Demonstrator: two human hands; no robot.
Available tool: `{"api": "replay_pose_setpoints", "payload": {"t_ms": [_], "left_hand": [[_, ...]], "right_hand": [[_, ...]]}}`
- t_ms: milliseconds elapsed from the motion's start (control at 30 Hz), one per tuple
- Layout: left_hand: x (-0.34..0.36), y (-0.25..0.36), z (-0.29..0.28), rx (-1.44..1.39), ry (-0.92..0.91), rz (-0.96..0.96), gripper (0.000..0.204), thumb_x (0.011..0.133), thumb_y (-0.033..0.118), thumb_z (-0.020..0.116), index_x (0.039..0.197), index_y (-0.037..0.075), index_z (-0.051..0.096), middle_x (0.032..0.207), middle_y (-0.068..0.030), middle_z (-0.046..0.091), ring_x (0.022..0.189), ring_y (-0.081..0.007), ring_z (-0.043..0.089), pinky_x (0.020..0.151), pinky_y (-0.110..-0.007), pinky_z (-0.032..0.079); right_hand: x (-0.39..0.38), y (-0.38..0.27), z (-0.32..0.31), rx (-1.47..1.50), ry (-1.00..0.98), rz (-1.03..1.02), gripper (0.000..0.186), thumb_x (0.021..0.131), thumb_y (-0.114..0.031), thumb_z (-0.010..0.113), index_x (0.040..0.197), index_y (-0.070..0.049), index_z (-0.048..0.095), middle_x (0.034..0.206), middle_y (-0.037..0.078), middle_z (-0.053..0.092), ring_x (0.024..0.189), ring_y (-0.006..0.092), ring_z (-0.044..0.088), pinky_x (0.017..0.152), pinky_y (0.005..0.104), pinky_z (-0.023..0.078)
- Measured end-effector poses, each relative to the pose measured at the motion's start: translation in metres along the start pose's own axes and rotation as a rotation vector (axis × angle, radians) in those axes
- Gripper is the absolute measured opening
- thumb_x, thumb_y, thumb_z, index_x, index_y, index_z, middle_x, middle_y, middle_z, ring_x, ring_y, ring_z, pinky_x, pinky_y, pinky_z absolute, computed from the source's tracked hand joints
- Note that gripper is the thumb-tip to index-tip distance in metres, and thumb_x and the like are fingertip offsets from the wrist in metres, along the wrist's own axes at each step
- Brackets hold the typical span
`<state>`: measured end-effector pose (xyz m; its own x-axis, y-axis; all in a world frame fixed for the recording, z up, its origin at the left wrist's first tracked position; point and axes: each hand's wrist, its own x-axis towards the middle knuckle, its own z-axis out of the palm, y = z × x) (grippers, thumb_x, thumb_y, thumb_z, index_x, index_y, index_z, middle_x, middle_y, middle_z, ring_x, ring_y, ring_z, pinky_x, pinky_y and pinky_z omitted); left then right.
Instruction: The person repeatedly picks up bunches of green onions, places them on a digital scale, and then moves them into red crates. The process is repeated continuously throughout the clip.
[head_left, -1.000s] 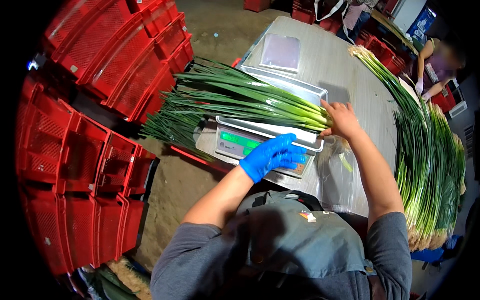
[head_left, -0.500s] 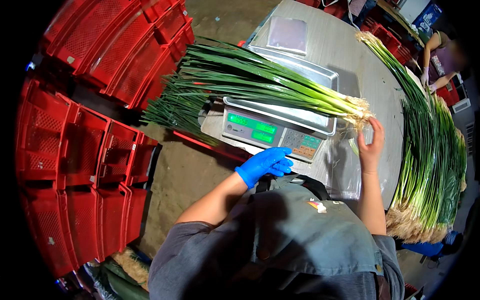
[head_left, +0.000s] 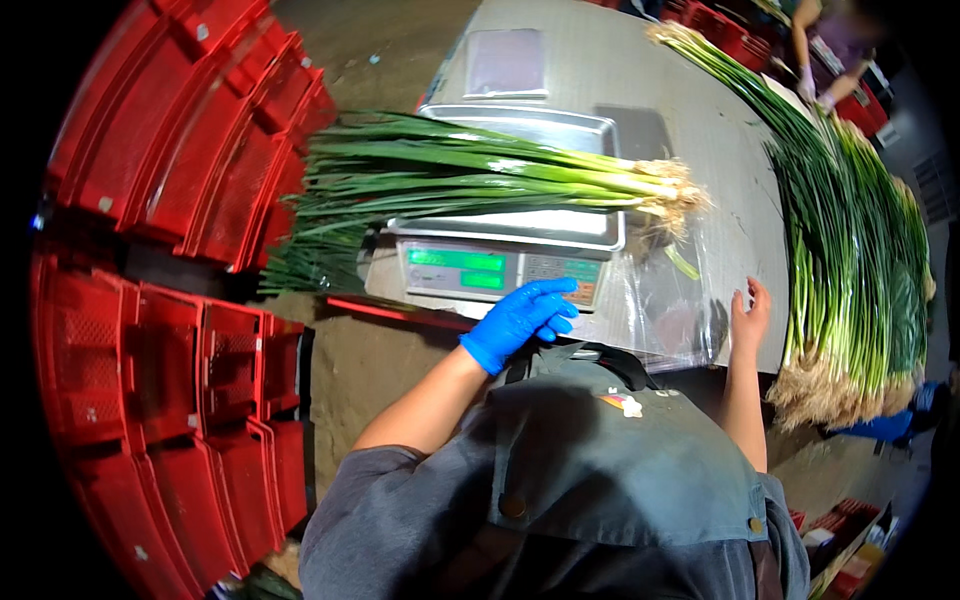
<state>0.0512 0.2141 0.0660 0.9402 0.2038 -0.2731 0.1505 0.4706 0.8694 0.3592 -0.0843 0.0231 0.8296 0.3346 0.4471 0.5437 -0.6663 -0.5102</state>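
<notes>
A bunch of long green onions (head_left: 520, 180) with pale roots lies across the steel pan (head_left: 530, 226) of a digital scale (head_left: 425, 285), whose display glows green. My left hand (head_left: 515, 325) wears a blue glove and hovers at the scale's front below the keypad, fingers curled loosely but apart, holding nothing. My bare right hand (head_left: 748, 315) is open to the right, between a loose clear plastic sheet (head_left: 660, 325) and a large pile of green onions (head_left: 840, 280). More dark leaves (head_left: 310, 270) lie at the scale's left.
Red crates (head_left: 170, 120) are stacked high along my left, with more (head_left: 170, 370) nearer me. The table (head_left: 690, 130) holds a flat stack of plastic bags (head_left: 505, 62) at the back. At the upper right a co-worker's gloved hands (head_left: 815, 95) are at the onion pile.
My right hand has let go of the bunch's root end and moved right and down, leaving it on the pan. My left hand has drawn back from the pan. The view has shifted.
</notes>
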Motion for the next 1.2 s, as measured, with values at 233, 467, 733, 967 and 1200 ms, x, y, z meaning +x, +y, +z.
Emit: {"api": "replay_pose_setpoints", "payload": {"t_ms": [233,467,733,967,1200], "left_hand": [[0.059,0.079,-0.001,1.164,0.387,0.855,0.028,0.079,0.007,0.064,0.107,0.012,0.064,0.082,-0.0075,0.06,0.074,-0.0196,0.058,0.066,-0.03,0.045],[0.139,0.114,-0.015,1.535,0.56,0.933,0.021,0.079,0.018,0.065,0.099,0.013,0.065,0.086,-0.0097,0.059,0.079,-0.031,0.056,0.068,-0.04,0.046],[0.222,0.143,-0.063,1.689,-0.039,0.013,0.031,0.083,0.037,0.059,0.105,0.016,0.066,0.103,-0.0101,0.065,0.095,-0.0284,0.061,0.083,-0.037,0.047],[0.228,0.135,-0.066,1.794,-0.016,0.101,0.026,0.08,0.033,0.063,0.097,0.014,0.065,0.095,-0.0132,0.065,0.088,-0.0314,0.062,0.076,-0.04,0.049],[0.204,0.148,-0.056,1.796,0.256,0.643,0.008,0.082,0.018,0.056,0.088,0.016,0.061,0.08,-0.0106,0.062,0.076,-0.0314,0.061,0.064,-0.041,0.047]], "right_hand": [[-0.003,-0.017,-0.009,0.1,-0.01,0.018,0.03,0.074,-0.002,0.064,0.104,-0.004,0.059,0.103,0.011,0.057,0.096,0.0247,0.056,0.086,0.0332,0.044],[0.008,-0.066,-0.011,0.185,-0.034,-0.137,0.027,0.071,0.002,0.063,0.097,-0.004,0.059,0.102,0.011,0.058,0.098,0.0275,0.056,0.088,0.0334,0.044],[0.003,-0.089,-0.014,0.295,-0.137,-0.166,0.026,0.071,0.004,0.062,0.097,-0.004,0.059,0.101,0.012,0.059,0.098,0.0278,0.057,0.087,0.0344,0.044],[-0.006,-0.086,-0.022,0.319,-0.139,-0.128,0.026,0.072,0.004,0.061,0.097,-0.003,0.059,0.105,0.013,0.057,0.101,0.0285,0.055,0.089,0.0349,0.043],[-0.013,-0.077,-0.033,0.32,-0.141,-0.089,0.025,0.073,0.004,0.06,0.097,-0.003,0.059,0.106,0.012,0.056,0.102,0.0277,0.055,0.09,0.0346,0.042]]}}
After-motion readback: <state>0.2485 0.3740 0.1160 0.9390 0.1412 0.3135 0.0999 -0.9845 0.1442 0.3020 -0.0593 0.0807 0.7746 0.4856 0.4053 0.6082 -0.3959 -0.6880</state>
